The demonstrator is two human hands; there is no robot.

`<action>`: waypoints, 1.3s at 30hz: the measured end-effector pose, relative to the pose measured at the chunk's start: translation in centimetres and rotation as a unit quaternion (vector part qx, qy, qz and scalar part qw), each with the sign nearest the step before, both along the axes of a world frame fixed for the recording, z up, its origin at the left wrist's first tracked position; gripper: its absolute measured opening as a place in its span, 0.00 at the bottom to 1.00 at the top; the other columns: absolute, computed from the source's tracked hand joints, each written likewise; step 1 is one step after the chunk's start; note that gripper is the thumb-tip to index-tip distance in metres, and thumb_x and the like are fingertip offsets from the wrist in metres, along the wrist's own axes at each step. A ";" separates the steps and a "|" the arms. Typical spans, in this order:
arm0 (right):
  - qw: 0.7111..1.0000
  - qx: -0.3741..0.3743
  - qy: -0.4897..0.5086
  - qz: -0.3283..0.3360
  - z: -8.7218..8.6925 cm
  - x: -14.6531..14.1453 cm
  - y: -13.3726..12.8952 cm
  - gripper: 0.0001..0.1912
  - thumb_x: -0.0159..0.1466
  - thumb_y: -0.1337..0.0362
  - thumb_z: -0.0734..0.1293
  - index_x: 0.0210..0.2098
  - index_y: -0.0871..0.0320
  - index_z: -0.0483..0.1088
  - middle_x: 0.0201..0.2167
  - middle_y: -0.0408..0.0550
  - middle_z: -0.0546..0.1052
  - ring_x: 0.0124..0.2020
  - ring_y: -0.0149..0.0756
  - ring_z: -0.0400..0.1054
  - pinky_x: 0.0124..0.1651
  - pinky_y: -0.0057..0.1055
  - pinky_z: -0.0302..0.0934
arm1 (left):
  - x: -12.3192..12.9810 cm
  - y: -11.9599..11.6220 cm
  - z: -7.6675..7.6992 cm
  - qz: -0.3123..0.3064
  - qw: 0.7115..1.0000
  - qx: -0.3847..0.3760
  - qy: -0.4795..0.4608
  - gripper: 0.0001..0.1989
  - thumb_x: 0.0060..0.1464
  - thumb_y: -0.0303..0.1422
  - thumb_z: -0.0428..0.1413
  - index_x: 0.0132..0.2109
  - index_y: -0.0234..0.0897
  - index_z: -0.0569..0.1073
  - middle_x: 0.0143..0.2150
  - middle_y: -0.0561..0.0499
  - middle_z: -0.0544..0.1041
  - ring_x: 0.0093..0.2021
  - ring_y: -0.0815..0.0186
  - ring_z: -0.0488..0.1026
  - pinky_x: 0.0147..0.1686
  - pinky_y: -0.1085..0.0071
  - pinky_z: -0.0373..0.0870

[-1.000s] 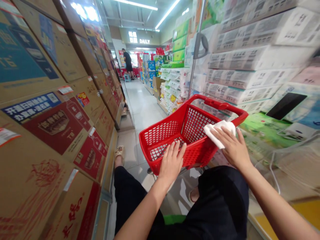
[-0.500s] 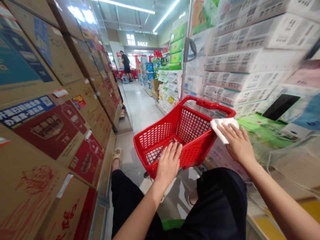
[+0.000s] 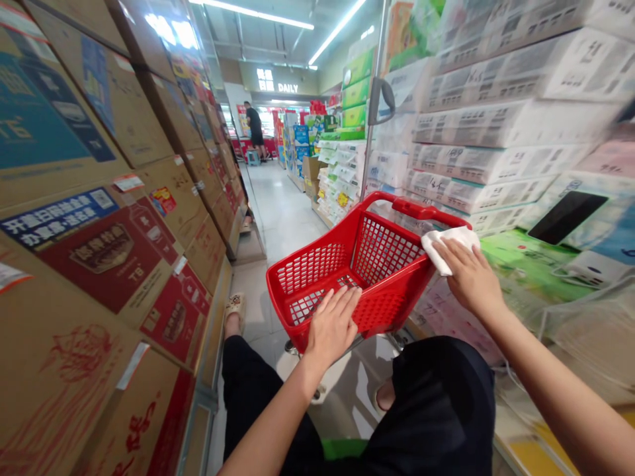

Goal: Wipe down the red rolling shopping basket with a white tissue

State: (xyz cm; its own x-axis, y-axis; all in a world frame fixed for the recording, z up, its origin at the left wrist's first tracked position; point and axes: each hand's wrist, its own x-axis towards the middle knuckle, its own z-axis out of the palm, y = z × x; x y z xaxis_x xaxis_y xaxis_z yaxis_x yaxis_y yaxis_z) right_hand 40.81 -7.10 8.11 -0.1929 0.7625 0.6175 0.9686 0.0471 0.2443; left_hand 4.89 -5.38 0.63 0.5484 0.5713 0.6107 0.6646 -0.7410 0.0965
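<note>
Resting: left hand [image 3: 335, 324] lies straight-fingered along the near rim of the red trolley [image 3: 389, 312], about where it sits a second ago. Grip there is laid out, not clamped. Trolley stands just ahead of the person's knees, between stacked cartons and wrapped packs. Change is on the right: white cloth [image 3: 439, 260] is further up the rim than a second ago, now at the corner by the handle [image 3: 417, 209]. So contact is at that corner; rim between the hands is uncovered. Right hand [image 3: 473, 277] presses the cloth, thumb hidden, can't tell if it pinches.

Counts, left to right:
- cartons [image 3: 112, 264]: many, cut off, no exact number
- person [image 3: 254, 122] far back: 1
- blue stool [image 3: 253, 157]: 1
- trolley: 1
- cloth: 1
- wrapped packs [image 3: 491, 122]: many, blurred
- black phone [image 3: 568, 217]: 1
</note>
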 end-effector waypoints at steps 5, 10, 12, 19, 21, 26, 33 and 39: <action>0.994 -0.056 -0.026 0.094 -1.9 -5.1 -1.2 0.43 0.64 0.75 0.60 0.76 0.53 0.44 0.73 0.54 0.59 0.73 0.46 0.54 0.73 0.53 0.48 | 0.0 0.0 -0.1 -0.006 1.000 -0.007 0.001 0.38 0.58 0.25 0.53 0.74 0.40 0.57 0.72 0.52 0.65 0.72 0.60 0.60 0.74 0.57 0.55; 0.992 -0.061 -0.039 0.102 -1.1 -3.9 -1.5 0.45 0.63 0.76 0.59 0.76 0.49 0.46 0.72 0.49 0.61 0.72 0.44 0.56 0.75 0.55 0.41 | -0.2 -0.1 -0.1 -0.010 1.000 -0.012 -0.005 0.37 0.59 0.25 0.52 0.74 0.39 0.57 0.73 0.53 0.63 0.73 0.62 0.59 0.74 0.58 0.54; 0.997 -0.034 -0.027 0.065 -0.5 -1.8 -0.9 0.43 0.63 0.75 0.60 0.75 0.50 0.48 0.72 0.50 0.62 0.71 0.46 0.58 0.74 0.56 0.41 | 0.0 -0.2 -0.1 -0.014 1.000 -0.014 -0.009 0.37 0.58 0.25 0.52 0.74 0.39 0.57 0.73 0.53 0.63 0.73 0.62 0.59 0.75 0.58 0.53; 0.997 -0.023 -0.008 0.067 -2.7 -6.4 -1.0 0.40 0.65 0.74 0.61 0.75 0.54 0.50 0.71 0.53 0.63 0.72 0.47 0.56 0.73 0.53 0.47 | 0.6 -0.3 -0.2 -0.012 1.000 -0.007 -0.006 0.37 0.58 0.26 0.52 0.74 0.38 0.57 0.73 0.52 0.63 0.73 0.62 0.60 0.75 0.59 0.52; 0.992 -0.055 -0.019 0.109 -3.1 -8.4 -1.6 0.41 0.65 0.75 0.60 0.75 0.54 0.47 0.72 0.51 0.61 0.73 0.43 0.54 0.74 0.50 0.45 | 0.4 -0.3 -0.2 -0.008 1.000 -0.003 0.001 0.37 0.58 0.26 0.52 0.74 0.38 0.56 0.73 0.53 0.63 0.73 0.62 0.60 0.75 0.58 0.53; 0.993 -0.055 -0.026 0.102 -1.2 -5.9 -1.4 0.41 0.66 0.75 0.59 0.75 0.48 0.46 0.71 0.48 0.64 0.71 0.43 0.59 0.75 0.56 0.39 | -0.4 -0.3 -0.2 0.002 1.000 0.003 0.006 0.37 0.59 0.25 0.52 0.75 0.40 0.56 0.72 0.54 0.64 0.73 0.62 0.59 0.75 0.58 0.53; 0.996 -0.029 0.016 0.081 -2.7 -8.3 -1.1 0.42 0.62 0.75 0.61 0.74 0.53 0.52 0.70 0.52 0.65 0.71 0.48 0.58 0.74 0.56 0.44 | -0.3 -0.5 -0.3 0.004 1.000 0.002 0.001 0.38 0.59 0.25 0.53 0.75 0.41 0.55 0.72 0.54 0.64 0.73 0.61 0.60 0.74 0.57 0.54; 0.980 -0.092 0.020 0.173 -3.2 -12.3 -2.3 0.42 0.64 0.74 0.60 0.75 0.52 0.47 0.71 0.49 0.63 0.72 0.42 0.55 0.76 0.54 0.37 | -1.0 -0.7 -0.2 0.010 1.000 0.001 0.008 0.36 0.60 0.26 0.52 0.74 0.41 0.56 0.72 0.54 0.64 0.73 0.62 0.59 0.75 0.57 0.52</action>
